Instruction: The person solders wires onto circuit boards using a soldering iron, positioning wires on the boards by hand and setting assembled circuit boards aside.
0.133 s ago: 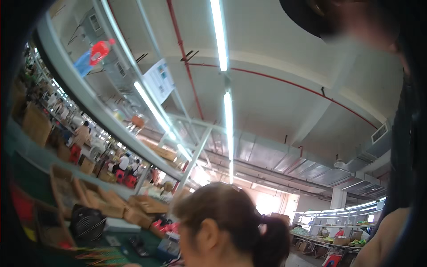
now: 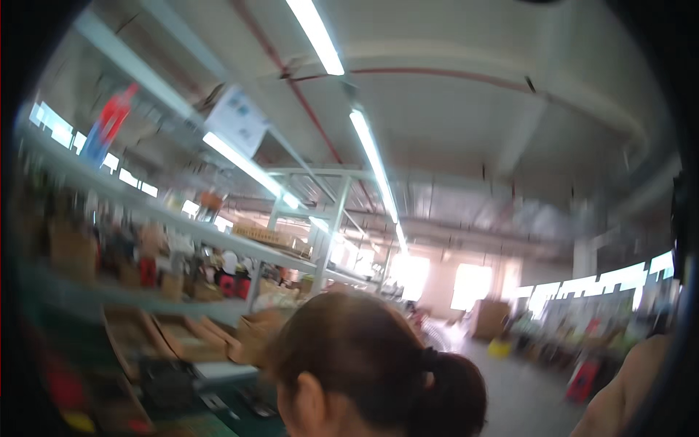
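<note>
Bottle [image 2: 108, 127], red above and blue below, stands tilted in the view at the upper left, over a long pale shelf edge that slants down to the right. Below it, at the lower left, a red thing [image 2: 62, 380] and a yellow thing [image 2: 79, 421] are too blurred to name. Next come open cardboard boxes [image 2: 131, 336], side by side at the back of the green desk [image 2: 237, 420]. In front of them sits a dark, boxy thing [image 2: 166, 382], with a flat white thing [image 2: 222, 371] just to its right and a small dark gadget [image 2: 260, 400] nearer the middle. Above, a sheet of paper [image 2: 237, 120] hangs near the lights, and a long flat carton [image 2: 269, 237] lies on the shelf. A co-worker's head [image 2: 349, 357], dark hair tied back, fills the lower middle and covers part of the desk. Farther right stand a brown carton [image 2: 489, 318] and a red thing [image 2: 581, 380] on the grey floor. At the lower right a bare arm [image 2: 626, 386] slopes from the lower edge up toward the rim; whose it is cannot be told. The person's hands are out of view, so whether they are clenched, relaxed or grasping something cannot be told.
</note>
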Motion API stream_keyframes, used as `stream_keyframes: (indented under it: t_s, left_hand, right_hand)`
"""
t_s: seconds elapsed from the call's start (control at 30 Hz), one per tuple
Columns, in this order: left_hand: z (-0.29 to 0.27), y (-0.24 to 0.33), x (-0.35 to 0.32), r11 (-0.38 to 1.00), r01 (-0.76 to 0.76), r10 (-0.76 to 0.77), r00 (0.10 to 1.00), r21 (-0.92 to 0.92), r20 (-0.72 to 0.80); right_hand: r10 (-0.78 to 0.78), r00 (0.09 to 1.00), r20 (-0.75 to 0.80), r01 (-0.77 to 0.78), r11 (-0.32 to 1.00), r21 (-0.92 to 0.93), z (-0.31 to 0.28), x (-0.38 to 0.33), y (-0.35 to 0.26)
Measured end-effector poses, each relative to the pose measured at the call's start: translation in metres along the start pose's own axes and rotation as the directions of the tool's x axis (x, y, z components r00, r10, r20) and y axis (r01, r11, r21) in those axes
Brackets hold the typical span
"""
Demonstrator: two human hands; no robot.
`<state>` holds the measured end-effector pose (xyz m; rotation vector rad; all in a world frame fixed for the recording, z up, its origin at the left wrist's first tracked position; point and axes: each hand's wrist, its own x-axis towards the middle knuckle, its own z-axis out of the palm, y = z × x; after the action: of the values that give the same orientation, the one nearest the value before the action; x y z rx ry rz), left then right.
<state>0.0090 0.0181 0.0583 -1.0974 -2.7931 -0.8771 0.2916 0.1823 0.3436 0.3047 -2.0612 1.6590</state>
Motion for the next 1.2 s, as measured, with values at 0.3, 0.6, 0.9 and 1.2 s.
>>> stream_keyframes:
  t_s: [0.3,0.6,0.9,1.2]
  left_hand:
    - [0.029,-0.044,0.032,0.997,-0.056,0.060,0.996,-0.055,0.073]
    - [0.011,-0.015,0.022,0.971,-0.067,0.098,0.987,-0.228,0.126]
    - [0.031,-0.032,0.016,0.997,-0.068,0.070,0.995,0.024,-0.070]
    - [-0.014,-0.022,-0.026,0.982,-0.102,0.080,0.987,0.159,0.136]
  right_hand:
    - [-0.013,0.994,0.110,-0.011,0.977,0.213,-0.026,0.064,0.119]
    - [-0.083,0.991,0.108,0.057,0.973,0.224,-0.021,0.074,0.173]
    - [-0.052,0.995,0.081,0.035,0.978,0.207,-0.017,0.052,0.197]
    - [-0.055,0.998,0.015,0.051,0.984,0.171,-0.048,0.031,0.191]
